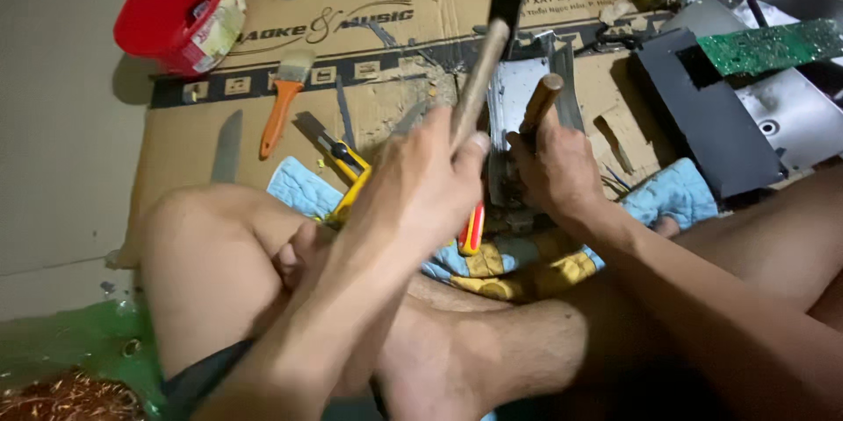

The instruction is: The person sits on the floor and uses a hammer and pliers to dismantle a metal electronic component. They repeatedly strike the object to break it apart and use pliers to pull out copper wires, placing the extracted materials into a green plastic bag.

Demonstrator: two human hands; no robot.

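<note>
Smooth wooden hammer handle (479, 87), dull scratched metal plate (509, 109), matt brown cardboard (386, 43), glossy red plastic bucket (171, 8), soft quilted cloth (299, 188)

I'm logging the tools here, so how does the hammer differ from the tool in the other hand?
The hammer, gripped by the left hand, is raised and tilted, with a long pale handle and black head. The wooden-handled tool in the right hand is shorter, its handle a darker brown, and it points down at the grey metal piece; its tip is hidden. Both have wooden handles and are firmly held.
</note>
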